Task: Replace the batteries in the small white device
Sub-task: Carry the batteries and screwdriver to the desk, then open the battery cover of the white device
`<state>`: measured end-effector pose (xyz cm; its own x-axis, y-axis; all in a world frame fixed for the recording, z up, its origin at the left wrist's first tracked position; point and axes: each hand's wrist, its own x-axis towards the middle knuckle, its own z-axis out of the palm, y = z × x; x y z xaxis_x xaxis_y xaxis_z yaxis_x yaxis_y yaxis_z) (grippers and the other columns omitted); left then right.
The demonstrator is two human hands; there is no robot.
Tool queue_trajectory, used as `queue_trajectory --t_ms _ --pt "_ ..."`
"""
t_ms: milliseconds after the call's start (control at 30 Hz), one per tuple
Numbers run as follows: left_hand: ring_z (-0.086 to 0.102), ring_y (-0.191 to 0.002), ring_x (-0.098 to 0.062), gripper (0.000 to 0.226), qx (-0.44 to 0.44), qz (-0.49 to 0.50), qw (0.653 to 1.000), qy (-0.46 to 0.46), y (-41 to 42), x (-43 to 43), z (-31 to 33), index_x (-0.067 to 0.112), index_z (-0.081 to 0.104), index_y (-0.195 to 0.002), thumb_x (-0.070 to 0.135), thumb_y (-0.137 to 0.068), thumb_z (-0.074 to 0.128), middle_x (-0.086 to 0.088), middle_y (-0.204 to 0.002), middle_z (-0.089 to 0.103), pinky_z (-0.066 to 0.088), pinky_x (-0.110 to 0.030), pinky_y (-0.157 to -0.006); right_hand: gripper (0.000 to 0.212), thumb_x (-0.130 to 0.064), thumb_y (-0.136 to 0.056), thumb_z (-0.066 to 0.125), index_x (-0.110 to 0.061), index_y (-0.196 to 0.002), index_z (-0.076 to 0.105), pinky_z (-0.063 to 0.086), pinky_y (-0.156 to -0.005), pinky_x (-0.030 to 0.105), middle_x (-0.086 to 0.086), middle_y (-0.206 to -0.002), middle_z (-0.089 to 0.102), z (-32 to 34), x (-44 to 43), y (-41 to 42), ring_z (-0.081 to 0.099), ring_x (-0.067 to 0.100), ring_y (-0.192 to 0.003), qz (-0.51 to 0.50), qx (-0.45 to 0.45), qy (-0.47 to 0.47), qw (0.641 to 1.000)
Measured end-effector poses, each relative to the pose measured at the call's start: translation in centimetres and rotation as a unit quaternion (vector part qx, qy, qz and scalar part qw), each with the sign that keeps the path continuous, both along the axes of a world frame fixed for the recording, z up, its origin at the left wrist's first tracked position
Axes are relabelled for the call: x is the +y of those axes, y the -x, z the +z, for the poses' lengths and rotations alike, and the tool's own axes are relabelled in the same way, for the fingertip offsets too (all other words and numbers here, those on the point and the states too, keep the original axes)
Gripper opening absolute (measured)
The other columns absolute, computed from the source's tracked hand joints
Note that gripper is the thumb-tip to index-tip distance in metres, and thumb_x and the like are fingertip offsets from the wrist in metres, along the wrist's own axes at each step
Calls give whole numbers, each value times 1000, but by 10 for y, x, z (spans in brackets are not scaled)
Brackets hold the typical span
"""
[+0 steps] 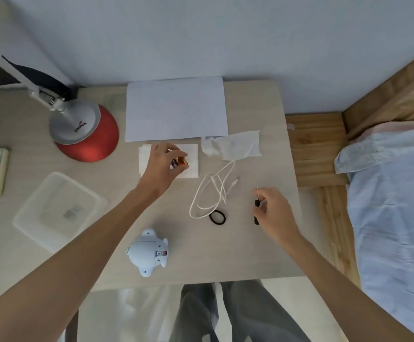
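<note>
Over the folded white tissue at the middle of the bench, the left hand has its grip pinched on small batteries, thumb and fingertips closed around them just above the tissue, which likely serves as a clean spot to keep loose cells from rolling off. Nearer the right edge, the right hand closes its grip on a small black-handled screwdriver, tip pointing away from the body, held upright enough to be set down or brought to work. Close to the near edge lies the small white device, on its side with what looks like a battery bay and a switch turned up, well apart from both hands. Between them sit a coiled white cable and a black hair tie. Whether these batteries are fresh or spent I cannot tell.
</note>
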<state>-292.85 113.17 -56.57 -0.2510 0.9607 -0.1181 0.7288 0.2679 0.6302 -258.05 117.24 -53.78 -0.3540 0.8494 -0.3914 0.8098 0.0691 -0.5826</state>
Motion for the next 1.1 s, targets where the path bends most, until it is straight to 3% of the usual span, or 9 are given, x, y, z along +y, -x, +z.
queue_trajectory --t_ms 67,200,400,567,667,833,967,1100 --pt "46 -125 -25 29 1 -10 1000 -5 4 3 -9 21 78 -123 23 -94 83 0 -127 59 40 -31 -107 33 -2 -94 69 -24 -120 69 42 -75 14 -7 -104 55 -5 -1 1 61 2 -84 15 -1 -8 1000" --pt "48 -122 -25 29 -4 -25 999 -18 7 3 -16 22 79 -122 22 -93 84 1 -128 60 41 -31 -105 33 -5 -96 68 -20 -125 65 50 -83 29 -6 -105 52 -10 -7 2 57 7 -82 35 -3 -34 999" --pt "50 -119 -27 31 -27 -16 999 -33 6 0 -17 23 80 -121 23 -91 87 0 -130 60 44 -33 -104 33 -6 -98 67 -16 -128 60 55 -72 38 0 -113 51 -13 -16 3 58 18 -77 48 -18 -75 996" --pt "50 -129 -29 43 -25 -27 999 -12 7 -8 -8 23 76 -133 24 -91 87 -4 -143 53 44 -39 -112 30 -9 -101 67 -13 -129 58 59 -68 41 4 -117 51 -9 -23 4 60 22 -77 56 -36 -96 993" --pt "47 -133 -28 53 15 -39 999 5 12 -21 6 24 70 -143 25 -93 85 -6 -148 51 42 -39 -114 28 -13 -102 65 -13 -130 59 58 -67 39 3 -116 49 -5 -25 6 60 22 -77 68 -60 -98 991" --pt "49 -132 -32 47 103 -47 993 18 19 -53 49 18 67 -145 33 -101 75 -11 -145 53 52 -48 -108 25 -17 -103 63 -16 -128 61 48 -66 34 2 -117 48 12 -26 10 52 19 -76 87 -123 -96 984" --pt "50 -132 -35 47 200 -64 978 24 17 -90 94 15 63 -144 36 -103 70 -13 -146 54 62 -53 -85 27 -17 -101 64 -13 -128 61 46 -65 36 7 -119 49 39 -29 14 60 28 -83 112 -160 -117 974" --pt "54 -131 -37 51 260 -73 963 24 9 -127 127 13 62 -142 39 -100 74 -16 -144 56 63 -50 -75 25 -17 -104 60 -12 -128 59 44 -65 36 10 -125 50 70 -31 19 65 32 -93 133 -189 -160 960"
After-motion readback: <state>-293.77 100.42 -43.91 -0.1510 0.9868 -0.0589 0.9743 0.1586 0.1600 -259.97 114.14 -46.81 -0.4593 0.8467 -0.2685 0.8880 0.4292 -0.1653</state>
